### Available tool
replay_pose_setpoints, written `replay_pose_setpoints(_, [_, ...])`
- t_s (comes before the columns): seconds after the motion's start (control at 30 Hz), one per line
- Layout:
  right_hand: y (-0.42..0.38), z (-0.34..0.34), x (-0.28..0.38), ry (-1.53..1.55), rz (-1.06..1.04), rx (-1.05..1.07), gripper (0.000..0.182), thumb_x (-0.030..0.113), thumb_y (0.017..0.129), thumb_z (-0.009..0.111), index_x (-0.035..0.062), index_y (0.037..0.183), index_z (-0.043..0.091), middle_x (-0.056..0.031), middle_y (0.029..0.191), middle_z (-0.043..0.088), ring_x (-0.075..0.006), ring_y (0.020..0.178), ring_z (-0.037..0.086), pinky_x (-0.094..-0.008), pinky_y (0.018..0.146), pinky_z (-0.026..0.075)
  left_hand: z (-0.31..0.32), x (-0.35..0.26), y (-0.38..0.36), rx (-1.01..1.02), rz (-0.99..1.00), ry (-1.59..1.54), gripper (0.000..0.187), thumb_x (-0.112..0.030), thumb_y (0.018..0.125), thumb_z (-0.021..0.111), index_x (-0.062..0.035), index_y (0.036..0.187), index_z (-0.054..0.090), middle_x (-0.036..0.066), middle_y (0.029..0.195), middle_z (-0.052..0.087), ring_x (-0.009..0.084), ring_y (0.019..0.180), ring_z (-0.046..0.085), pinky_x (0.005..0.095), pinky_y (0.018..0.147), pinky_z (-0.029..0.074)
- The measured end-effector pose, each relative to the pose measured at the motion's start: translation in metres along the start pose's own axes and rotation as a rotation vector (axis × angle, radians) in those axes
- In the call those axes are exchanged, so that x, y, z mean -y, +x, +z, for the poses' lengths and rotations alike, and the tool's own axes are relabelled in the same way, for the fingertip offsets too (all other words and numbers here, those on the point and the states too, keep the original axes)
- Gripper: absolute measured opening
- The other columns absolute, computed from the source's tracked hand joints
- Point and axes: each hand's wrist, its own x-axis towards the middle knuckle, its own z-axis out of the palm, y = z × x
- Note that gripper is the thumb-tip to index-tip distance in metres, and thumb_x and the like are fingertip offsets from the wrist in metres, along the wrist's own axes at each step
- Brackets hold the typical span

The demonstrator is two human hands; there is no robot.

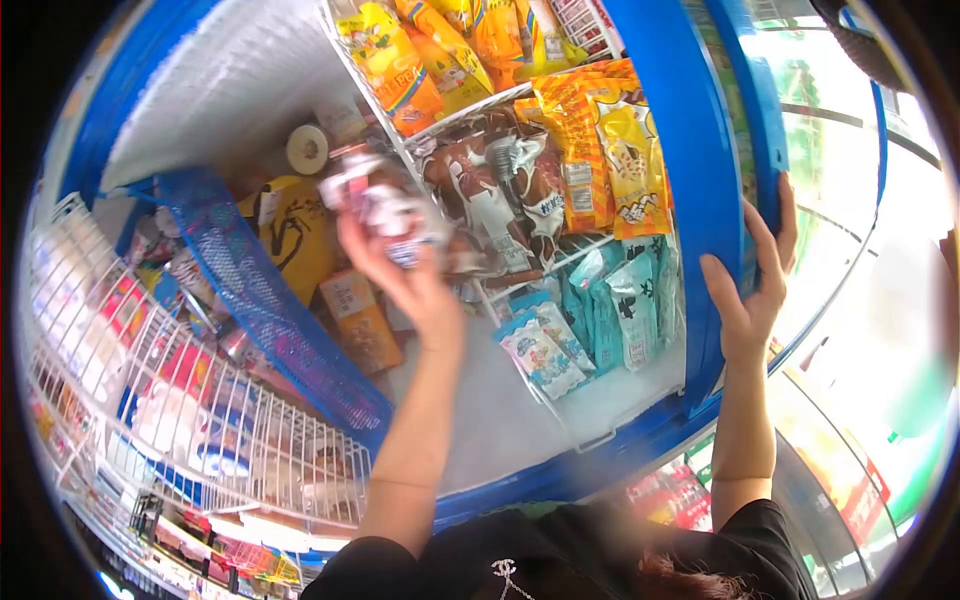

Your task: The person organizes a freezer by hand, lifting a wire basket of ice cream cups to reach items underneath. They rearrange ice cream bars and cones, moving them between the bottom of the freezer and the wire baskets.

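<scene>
In the head view, my left hand (400,275) is closed on a brown, white and pink package (375,200), blurred by motion, inside an open chest freezer. Just right of it lie brown ice cream packs (490,200) in a white wire basket (425,130). My right hand (755,280) rests on the freezer's blue lid frame (715,300), thumb and fingers apart around its edge. Orange and yellow packs (635,160) fill the basket's upper part, and light blue packs (610,310) lie in its lower part.
A blue mesh divider (250,290) crosses the freezer's left part. Beyond it are mixed packages, and a yellow bag (305,235) and an orange box (360,320) lie at its right. Frost coats the far wall (200,90). A white wire rack (200,420) with goods stands at the left.
</scene>
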Motion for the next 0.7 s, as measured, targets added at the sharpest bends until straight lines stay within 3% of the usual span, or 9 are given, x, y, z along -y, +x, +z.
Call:
replay_pose_setpoints(0.07, [-0.001, -0.002, 0.003, -0.006, 0.014, -0.010, 0.053, 0.027, 0.072, 0.074, 0.0121, 0.123, 0.068, -0.0163, 0.155, 0.034, -0.0351, 0.143, 0.031, -0.0478, 0.116, 0.020, 0.022, -0.020, -0.027, 0.213, 0.010, 0.247, 0.078, 0.000, 0.086, 0.055, -0.0026, 0.154, 0.017, 0.020, 0.155, 0.019, 0.0305, 0.141, 0.026, 0.0422, 0.116, 0.022])
replay_pose_setpoints(0.13, [-0.001, -0.002, 0.003, -0.010, 0.007, -0.034, 0.053, 0.031, 0.072, 0.076, 0.0157, 0.122, 0.069, -0.0149, 0.155, 0.035, -0.0340, 0.143, 0.031, -0.0474, 0.116, 0.021, 0.053, -0.026, -0.043, 0.234, 0.110, 0.415, 0.079, -0.001, 0.085, 0.060, -0.0015, 0.153, 0.019, 0.025, 0.156, 0.015, 0.0375, 0.143, 0.022, 0.0463, 0.116, 0.020])
replay_pose_setpoints(0.2, [-0.002, -0.002, 0.003, -0.017, -0.002, -0.040, 0.053, 0.032, 0.071, 0.076, 0.0164, 0.121, 0.069, -0.0148, 0.155, 0.034, -0.0340, 0.143, 0.031, -0.0472, 0.116, 0.021, 0.066, -0.008, -0.043, 0.251, 0.311, 0.639, 0.074, -0.019, 0.088, 0.063, -0.0048, 0.151, 0.028, 0.031, 0.156, 0.011, 0.0461, 0.144, 0.015, 0.0556, 0.115, 0.014])
replay_pose_setpoints(0.3, [-0.002, 0.000, 0.001, -0.010, -0.002, -0.059, 0.051, 0.031, 0.073, 0.077, 0.0162, 0.121, 0.070, -0.0144, 0.155, 0.035, -0.0346, 0.143, 0.030, -0.0471, 0.116, 0.022, 0.086, 0.002, -0.018, 0.260, 0.415, 0.962, 0.070, -0.025, 0.089, 0.062, -0.0084, 0.150, 0.033, 0.032, 0.155, 0.016, 0.0475, 0.143, 0.020, 0.0582, 0.114, 0.013])
replay_pose_setpoints(0.33, [-0.004, 0.000, 0.001, -0.006, -0.009, -0.053, 0.051, 0.031, 0.073, 0.077, 0.0158, 0.121, 0.070, -0.0143, 0.155, 0.035, -0.0347, 0.143, 0.030, -0.0473, 0.116, 0.022, 0.091, 0.015, -0.010, 0.191, 0.393, 0.931, 0.066, -0.032, 0.089, 0.060, -0.0122, 0.148, 0.038, 0.032, 0.154, 0.021, 0.0465, 0.143, 0.023, 0.0620, 0.112, 0.012])
replay_pose_setpoints(0.4, [-0.004, 0.002, 0.001, 0.004, 0.004, -0.045, 0.050, 0.031, 0.074, 0.077, 0.0142, 0.121, 0.070, -0.0139, 0.155, 0.035, -0.0350, 0.143, 0.029, -0.0473, 0.116, 0.022, 0.094, 0.012, -0.012, 0.201, 0.355, 0.939, 0.063, -0.032, 0.090, 0.059, -0.0126, 0.147, 0.041, 0.030, 0.154, 0.023, 0.0453, 0.144, 0.023, 0.0629, 0.112, 0.012])
replay_pose_setpoints(0.5, [-0.002, 0.006, -0.002, 0.069, 0.000, -0.044, 0.050, 0.032, 0.076, 0.076, 0.0122, 0.121, 0.069, -0.0134, 0.155, 0.034, -0.0352, 0.144, 0.028, -0.0478, 0.115, 0.022, 0.080, 0.026, -0.019, 0.258, 0.428, 0.921, 0.063, -0.033, 0.090, 0.058, -0.0134, 0.147, 0.041, 0.029, 0.154, 0.024, 0.0444, 0.144, 0.021, 0.0647, 0.111, 0.013])
replay_pose_setpoints(0.7, [-0.002, 0.007, -0.003, 0.093, -0.006, -0.026, 0.052, 0.031, 0.077, 0.075, 0.0086, 0.123, 0.066, -0.0139, 0.157, 0.031, -0.0361, 0.144, 0.027, -0.0488, 0.115, 0.023, 0.084, 0.010, -0.009, 0.287, 0.361, 0.871, 0.067, -0.037, 0.089, 0.061, -0.0179, 0.149, 0.039, 0.027, 0.156, 0.023, 0.0447, 0.145, 0.018, 0.0659, 0.110, 0.011])
